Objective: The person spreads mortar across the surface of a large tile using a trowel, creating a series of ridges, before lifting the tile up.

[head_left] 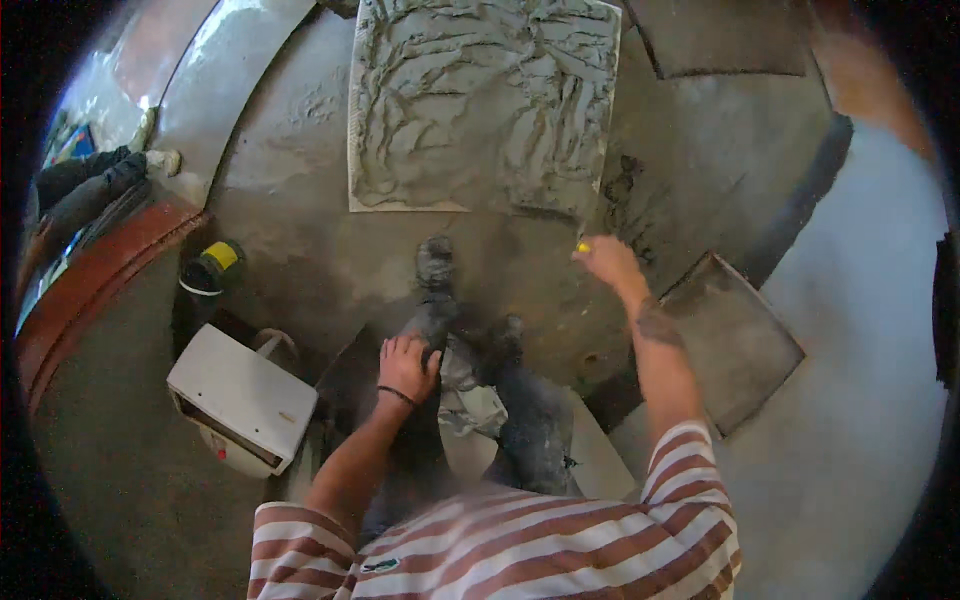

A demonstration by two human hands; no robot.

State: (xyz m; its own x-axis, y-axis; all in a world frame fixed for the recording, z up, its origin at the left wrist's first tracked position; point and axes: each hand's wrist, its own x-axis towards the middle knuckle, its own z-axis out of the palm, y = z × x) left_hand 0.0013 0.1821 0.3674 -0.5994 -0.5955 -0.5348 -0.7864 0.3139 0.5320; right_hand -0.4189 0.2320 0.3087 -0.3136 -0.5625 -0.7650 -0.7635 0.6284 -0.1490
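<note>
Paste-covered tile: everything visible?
The tile is a pale slab, its face mostly covered in ridged, wet-looking grey paste. Bare margins show at several edges; the frame cuts its far edge. It apparently lies flat on the floor. The right hand holds a yellow-ended tool near the lower right corner; contact unclear.

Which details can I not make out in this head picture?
Head view:
Yellow-ended tool: mostly hidden by the right hand; working end unclear against grey mortar.
Left hand: palm hidden by the back of the hand.
Slab: far edge mostly cut off by the picture's top.
</note>
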